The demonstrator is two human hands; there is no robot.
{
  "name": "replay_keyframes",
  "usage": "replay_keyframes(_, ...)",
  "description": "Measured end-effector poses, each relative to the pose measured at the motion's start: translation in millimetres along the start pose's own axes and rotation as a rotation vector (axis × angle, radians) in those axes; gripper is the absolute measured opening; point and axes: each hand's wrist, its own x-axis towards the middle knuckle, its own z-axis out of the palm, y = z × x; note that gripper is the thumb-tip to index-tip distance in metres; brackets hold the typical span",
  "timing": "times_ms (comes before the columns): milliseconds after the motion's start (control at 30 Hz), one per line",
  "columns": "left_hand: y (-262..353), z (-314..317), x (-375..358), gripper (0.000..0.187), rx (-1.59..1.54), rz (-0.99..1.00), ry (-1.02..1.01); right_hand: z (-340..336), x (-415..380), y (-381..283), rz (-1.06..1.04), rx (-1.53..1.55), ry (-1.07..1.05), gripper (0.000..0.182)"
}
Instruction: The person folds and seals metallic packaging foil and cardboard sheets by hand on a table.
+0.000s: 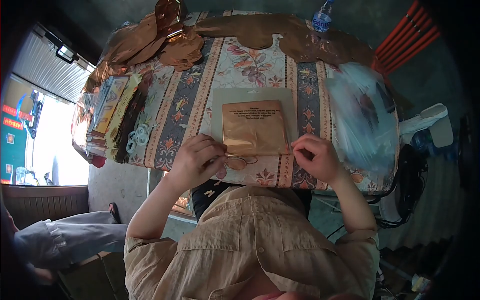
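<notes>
A flat, folded gold foil packet (254,135) lies in front of me, with a printed suffocation warning near its top. Beneath it is a pale card (218,107) with a hang hole at its upper edge. The fingers of my left hand (199,159) are closed at the packet's lower left corner. At the lower right corner, the thumb and index finger of my right hand (318,156) pinch the edge. The fingertips partly hide what they grip.
Stacked printed packs (107,112) and translucent rings (137,138) are on the left. Clear plastic bags (361,117) cover the right side. Gold foil sheets (250,30) and a water bottle (322,17) stand along the far edge. Another person's leg (75,237) shows at lower left.
</notes>
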Motion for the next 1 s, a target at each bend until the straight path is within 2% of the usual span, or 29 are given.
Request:
replay_keyframes(167, 4, 1, 2, 0.01, -0.082, -0.195, -0.013, 3, 5, -1, 0.204, 0.194, 0.033, 0.006)
replay_keyframes(400, 10, 12, 8, 0.011, -0.012, -0.301, 0.053, 5, 18, -3, 0.305, 0.058, 0.016, 0.013)
replay_keyframes(467, 14, 11, 11, 0.012, 0.001, -0.331, 0.049, 4, 22, -4, 0.391, 0.084, -0.031, 0.016)
replay_keyframes(533, 17, 11, 14, 0.015, 0.003, -0.407, 0.03, 4, 22, -5, 0.387, 0.092, -0.034, 0.017)
replay_keyframes(767, 14, 9, 15, 0.018, -0.019, -0.443, 0.013, 4, 22, -2, 0.332, 0.009, -0.075, 0.018)
replay_keyframes(900, 13, 8, 10, 0.017, 0.122, -0.413, 0.048, 7, 22, -5, 0.401, 0.041, -0.048, 0.017)
replay_keyframes(967, 11, 8, 5, 0.017, 0.157, -0.429, 0.062, 10, 19, -2, 0.276, -0.136, -0.041, 0.02)
replay_keyframes(1000, 10, 7, 2, 0.015, 0.19, -0.406, 0.066, 12, 18, 0, 0.273, -0.129, -0.044, 0.02)
